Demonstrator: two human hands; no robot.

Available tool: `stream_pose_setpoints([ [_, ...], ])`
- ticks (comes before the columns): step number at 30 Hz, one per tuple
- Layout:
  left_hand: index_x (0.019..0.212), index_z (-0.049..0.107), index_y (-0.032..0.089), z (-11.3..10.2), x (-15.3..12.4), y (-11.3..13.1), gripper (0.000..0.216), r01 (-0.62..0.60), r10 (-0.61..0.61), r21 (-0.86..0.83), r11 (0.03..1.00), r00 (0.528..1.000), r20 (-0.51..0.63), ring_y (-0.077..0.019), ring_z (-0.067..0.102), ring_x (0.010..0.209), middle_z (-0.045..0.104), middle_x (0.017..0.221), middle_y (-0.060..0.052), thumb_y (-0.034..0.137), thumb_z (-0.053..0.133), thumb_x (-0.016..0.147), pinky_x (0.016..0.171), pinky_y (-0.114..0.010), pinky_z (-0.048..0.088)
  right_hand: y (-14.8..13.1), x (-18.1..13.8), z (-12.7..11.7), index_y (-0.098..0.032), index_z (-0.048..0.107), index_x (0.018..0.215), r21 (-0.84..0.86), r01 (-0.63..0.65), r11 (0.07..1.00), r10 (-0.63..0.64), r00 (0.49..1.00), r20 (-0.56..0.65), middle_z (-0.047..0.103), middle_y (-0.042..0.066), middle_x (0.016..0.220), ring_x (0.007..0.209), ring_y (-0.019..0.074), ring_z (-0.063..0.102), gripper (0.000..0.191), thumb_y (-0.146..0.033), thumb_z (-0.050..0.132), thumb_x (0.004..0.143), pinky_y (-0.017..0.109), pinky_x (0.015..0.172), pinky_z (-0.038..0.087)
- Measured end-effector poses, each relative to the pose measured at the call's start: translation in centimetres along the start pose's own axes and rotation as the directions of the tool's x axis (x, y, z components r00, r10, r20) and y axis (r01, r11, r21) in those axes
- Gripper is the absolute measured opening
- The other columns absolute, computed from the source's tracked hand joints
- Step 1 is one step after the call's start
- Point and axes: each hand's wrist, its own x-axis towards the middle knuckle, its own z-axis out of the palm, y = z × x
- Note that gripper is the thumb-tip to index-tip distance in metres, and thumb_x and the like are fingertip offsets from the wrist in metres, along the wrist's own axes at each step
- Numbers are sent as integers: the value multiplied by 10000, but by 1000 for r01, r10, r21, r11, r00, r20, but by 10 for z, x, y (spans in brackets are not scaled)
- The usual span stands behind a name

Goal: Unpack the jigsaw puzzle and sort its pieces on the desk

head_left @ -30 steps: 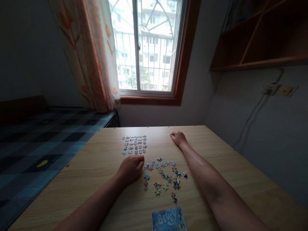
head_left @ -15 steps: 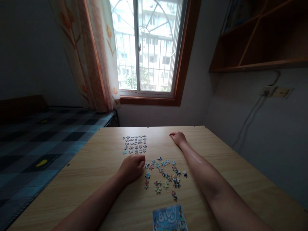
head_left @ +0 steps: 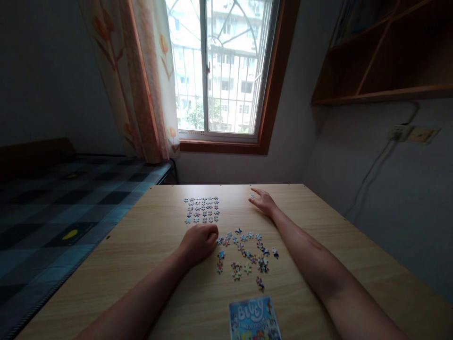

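My left hand [head_left: 199, 242] rests on the wooden table [head_left: 148, 264] as a closed fist, its knuckles beside a loose scatter of colourful jigsaw pieces [head_left: 244, 257]; what it holds, if anything, is hidden. My right hand [head_left: 263, 203] lies far out on the table with its fingers stretched apart. A single small piece [head_left: 252, 196] lies just off its fingertips. A tidy grid of several sorted pieces [head_left: 202, 210] sits beyond my left hand.
A blue puzzle box or card marked "Bluey" [head_left: 255, 318] lies at the table's near edge. A bed with a checked cover [head_left: 60, 208] stands to the left. The window [head_left: 221, 66], curtain [head_left: 141, 80] and wall shelf [head_left: 382, 56] lie beyond.
My right hand has opened from a pinch and drawn slightly back, leaving a small piece on the table near its fingertips. My left fist has stayed put. The view shifted slightly.
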Motion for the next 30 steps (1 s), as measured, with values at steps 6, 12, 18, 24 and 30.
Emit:
stream_pose_setpoints([
  [6,739,706,230,0,-1,2,206,-8,7,-25,1000,1000,-23,-142,599,672,706,720,15,169,514,779,662,-245,393,-35,-19,-12,-225,781,957,212,318,924,-328,945,8,720,105,1085,1061,244,626,229,-401,711,828,410,1010,436],
  [12,763,719,230,0,-2,3,210,-29,28,-28,999,999,-31,-146,616,683,715,736,10,165,520,784,672,-250,416,-75,-23,-19,-183,801,907,490,173,855,-455,704,546,721,28,729,623,127,573,300,-443,752,766,242,595,442],
  [18,778,723,230,0,-2,2,219,-36,35,-23,999,999,-38,-155,632,722,721,761,2,168,514,797,692,-255,426,-73,-24,-26,-191,807,991,419,151,895,-423,585,692,738,29,777,654,120,582,293,-367,725,772,223,608,424],
  [24,782,725,234,-1,-2,2,224,-36,36,-4,999,999,-29,-159,629,711,722,761,1,164,512,787,688,-263,425,-74,-21,-29,-217,795,1048,335,256,907,-422,541,727,703,-6,719,596,89,504,287,-295,680,798,206,566,366],
  [30,771,720,239,-2,-2,3,221,-22,22,-19,1000,1000,-22,-165,638,720,726,766,2,163,512,781,699,-273,436,-54,-14,-38,-247,795,1050,133,244,961,-269,706,655,730,-6,704,557,98,499,284,-320,679,801,217,557,364],
])
